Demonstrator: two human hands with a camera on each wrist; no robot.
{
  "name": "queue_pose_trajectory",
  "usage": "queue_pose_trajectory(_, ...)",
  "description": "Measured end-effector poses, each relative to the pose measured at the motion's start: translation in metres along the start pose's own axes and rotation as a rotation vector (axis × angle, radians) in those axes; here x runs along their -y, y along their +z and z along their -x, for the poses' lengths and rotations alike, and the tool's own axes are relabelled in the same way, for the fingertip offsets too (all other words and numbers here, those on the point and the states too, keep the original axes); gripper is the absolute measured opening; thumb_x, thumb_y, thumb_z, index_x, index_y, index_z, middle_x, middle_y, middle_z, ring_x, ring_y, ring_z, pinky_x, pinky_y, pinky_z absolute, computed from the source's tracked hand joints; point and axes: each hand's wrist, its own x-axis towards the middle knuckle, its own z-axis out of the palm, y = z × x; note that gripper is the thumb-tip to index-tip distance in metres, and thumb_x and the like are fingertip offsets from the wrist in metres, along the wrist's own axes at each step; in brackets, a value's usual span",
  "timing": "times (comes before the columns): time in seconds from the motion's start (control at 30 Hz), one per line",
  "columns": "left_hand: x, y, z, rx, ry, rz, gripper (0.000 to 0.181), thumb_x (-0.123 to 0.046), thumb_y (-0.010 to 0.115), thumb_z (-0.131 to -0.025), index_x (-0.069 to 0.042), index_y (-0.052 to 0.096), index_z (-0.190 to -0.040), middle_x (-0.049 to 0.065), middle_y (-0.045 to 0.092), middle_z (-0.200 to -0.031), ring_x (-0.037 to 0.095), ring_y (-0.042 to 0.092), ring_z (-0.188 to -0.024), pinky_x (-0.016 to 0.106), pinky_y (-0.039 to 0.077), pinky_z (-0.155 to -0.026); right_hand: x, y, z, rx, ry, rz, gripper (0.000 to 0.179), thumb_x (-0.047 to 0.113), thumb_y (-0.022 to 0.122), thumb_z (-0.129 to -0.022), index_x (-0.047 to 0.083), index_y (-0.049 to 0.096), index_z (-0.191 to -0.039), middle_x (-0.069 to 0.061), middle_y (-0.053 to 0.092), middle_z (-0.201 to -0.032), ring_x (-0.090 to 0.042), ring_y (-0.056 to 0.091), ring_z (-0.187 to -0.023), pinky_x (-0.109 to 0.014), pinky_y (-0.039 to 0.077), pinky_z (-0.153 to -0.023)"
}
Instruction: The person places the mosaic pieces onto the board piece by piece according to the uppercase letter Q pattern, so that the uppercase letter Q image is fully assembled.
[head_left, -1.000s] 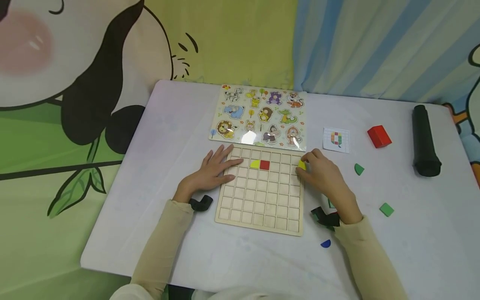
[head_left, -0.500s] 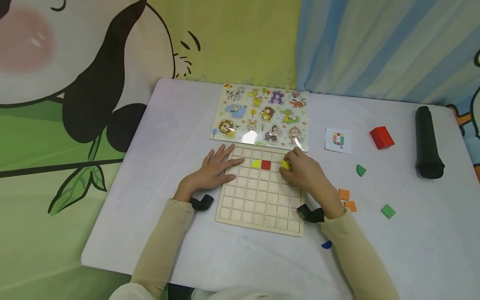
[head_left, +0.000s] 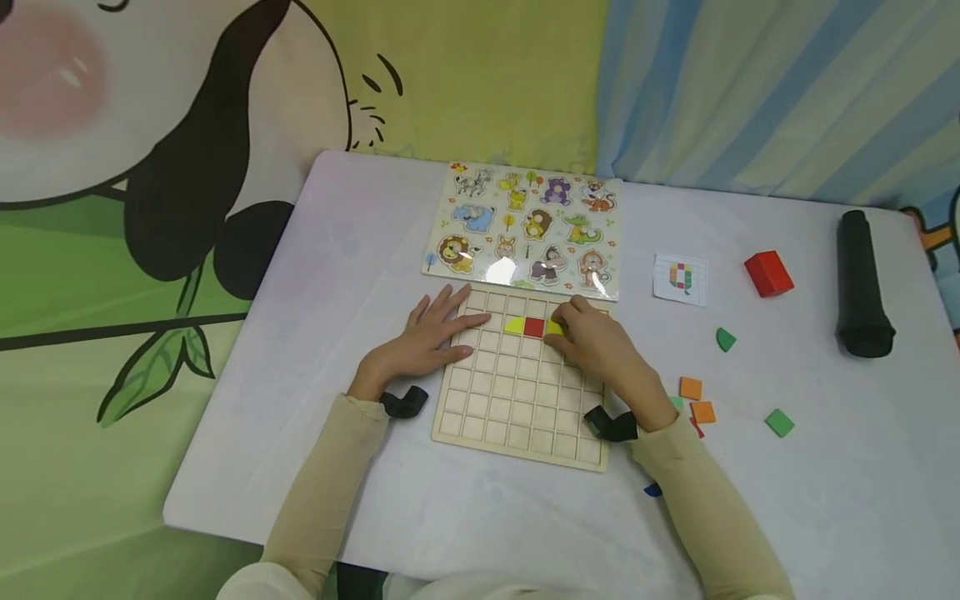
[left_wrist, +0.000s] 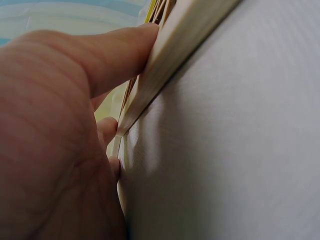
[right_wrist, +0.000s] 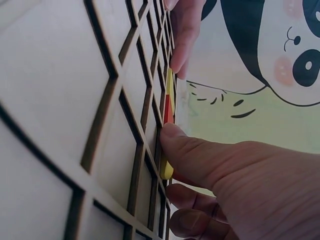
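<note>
A wooden grid board point(head_left: 517, 412) lies on the white table in front of me. In one of its upper rows a yellow tile point(head_left: 513, 326) and a red square tile point(head_left: 533, 327) sit side by side. My right hand point(head_left: 603, 348) pinches another yellow tile point(right_wrist: 166, 170) just right of the red one, its thumb on the piece in the right wrist view. Whether that tile lies fully in its cell cannot be told. My left hand point(head_left: 418, 343) rests on the board's left edge with fingers spread; its thumb point(left_wrist: 125, 52) touches the edge in the left wrist view.
An animal puzzle board point(head_left: 487, 242) lies behind the grid. To the right are a pattern card point(head_left: 680, 280), a red block point(head_left: 768, 274), a black cylinder point(head_left: 864, 287), green pieces point(head_left: 725, 339), orange squares point(head_left: 691, 388) and a blue piece point(head_left: 653, 490) partly behind the sleeve.
My right hand has moved left across the board with the yellow tile, from its right edge to beside the red tile. The orange squares have come into view. My left hand stays put.
</note>
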Motion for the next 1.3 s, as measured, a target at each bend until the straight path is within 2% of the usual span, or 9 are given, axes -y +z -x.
queue_pose_trajectory(0.53,-0.0003,-0.0008,-0.0008,-0.001,-0.014,-0.008,0.055,-0.039,0.052,-0.1,-0.029,0.036,-0.152,0.005,-0.003,-0.166,0.027,-0.015,-0.151,0.052,-0.011,-0.118,-0.0007,0.0021,0.0001,-0.03,-0.052,-0.066,0.029,0.024,0.071,-0.091,0.0,0.064,-0.104,-0.01,0.061,-0.101,-0.022,0.059,-0.08,-0.04,0.052,-0.075)
queue_pose_trajectory(0.97,-0.0029,-0.0025,-0.001,-0.003,-0.014,0.0,0.054,-0.038,0.051,-0.1,-0.028,0.038,-0.151,0.007,-0.001,-0.166,0.028,-0.014,-0.151,0.053,-0.01,-0.118,-0.0044,0.0047,-0.0001,-0.086,-0.091,-0.096,0.023,0.021,0.074,-0.088,0.001,0.068,-0.098,-0.008,0.064,-0.096,-0.021,0.059,-0.078,-0.039,0.052,-0.075)
queue_pose_trajectory(1.3,-0.0011,-0.0014,-0.0015,-0.003,-0.021,-0.006,0.054,-0.04,0.051,-0.1,-0.03,0.037,-0.151,0.005,-0.002,-0.166,0.027,-0.014,-0.151,0.052,-0.01,-0.118,-0.0034,0.0025,0.0021,-0.086,-0.107,-0.092,0.018,0.016,0.068,-0.092,0.0,0.07,-0.1,-0.01,0.064,-0.098,-0.023,0.061,-0.079,-0.04,0.052,-0.074)
